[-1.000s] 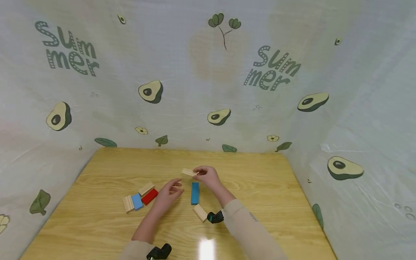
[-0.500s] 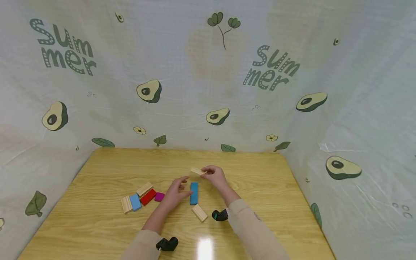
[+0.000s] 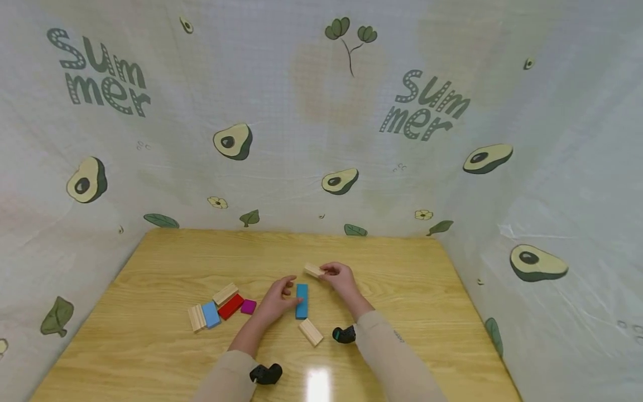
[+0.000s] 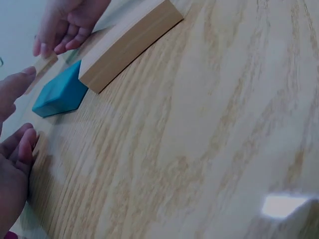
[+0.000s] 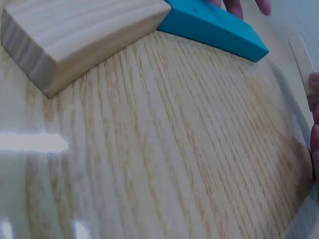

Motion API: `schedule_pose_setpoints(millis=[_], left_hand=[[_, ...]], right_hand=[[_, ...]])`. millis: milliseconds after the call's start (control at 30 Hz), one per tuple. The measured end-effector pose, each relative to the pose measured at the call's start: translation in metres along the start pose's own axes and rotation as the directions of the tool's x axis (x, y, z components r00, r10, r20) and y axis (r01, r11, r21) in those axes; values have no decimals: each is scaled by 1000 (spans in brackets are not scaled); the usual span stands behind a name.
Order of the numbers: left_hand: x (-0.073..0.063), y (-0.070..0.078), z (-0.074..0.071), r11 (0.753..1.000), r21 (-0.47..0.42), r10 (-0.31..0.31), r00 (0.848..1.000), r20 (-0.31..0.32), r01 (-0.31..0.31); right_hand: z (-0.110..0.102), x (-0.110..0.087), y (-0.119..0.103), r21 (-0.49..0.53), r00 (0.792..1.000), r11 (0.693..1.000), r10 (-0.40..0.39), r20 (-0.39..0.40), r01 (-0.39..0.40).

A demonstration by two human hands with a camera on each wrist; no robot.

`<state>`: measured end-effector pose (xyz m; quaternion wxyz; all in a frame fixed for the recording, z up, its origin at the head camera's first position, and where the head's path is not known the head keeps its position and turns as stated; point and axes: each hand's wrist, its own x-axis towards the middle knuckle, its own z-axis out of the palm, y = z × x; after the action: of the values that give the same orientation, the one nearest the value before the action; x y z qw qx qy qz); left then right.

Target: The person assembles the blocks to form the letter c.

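In the head view my right hand (image 3: 341, 279) pinches one end of a plain wooden block (image 3: 313, 270), just beyond a blue block (image 3: 302, 308). The right wrist view shows this held wooden block (image 5: 301, 62) at its right edge. My left hand (image 3: 275, 303) is beside the blue block, its thumb reaching over that block in the head view. Its fingers are loosely bent with nothing gripped; whether the thumb touches the blue block I cannot tell. A second plain wooden block (image 3: 311, 333) lies slanted at the near end of the blue block (image 4: 60, 94), close against it.
Left of my left hand lie a purple block (image 3: 248, 306), a red block (image 3: 231, 307), a light blue block (image 3: 211, 314) and wooden blocks (image 3: 225, 293) near one another. A printed cloth (image 3: 281, 184) stands around the back and sides of the wooden table (image 3: 392, 262).
My left hand has moved right to the blue block, uncovering the purple block. My right hand has carried its wooden block to the right, past the blue block's far end.
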<state>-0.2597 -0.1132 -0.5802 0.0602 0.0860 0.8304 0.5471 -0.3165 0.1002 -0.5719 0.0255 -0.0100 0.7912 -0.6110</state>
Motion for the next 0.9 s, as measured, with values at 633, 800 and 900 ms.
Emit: schedule_pose_setpoints(millis=[633,800,900], left_hand=[[-4,-14,-8,998,17,64,998,18,-64],[-4,-15,-7,987,111,113,993,26,-115],[-4,-15,-6,987,122,102,994,27,-105]], right_hand=[[-8,4,20,38,998,998,-41,49,39],[-9,2,19,27,996,998,-51,72,50],[-9,2,21,-1,994,998,-68,87,68]])
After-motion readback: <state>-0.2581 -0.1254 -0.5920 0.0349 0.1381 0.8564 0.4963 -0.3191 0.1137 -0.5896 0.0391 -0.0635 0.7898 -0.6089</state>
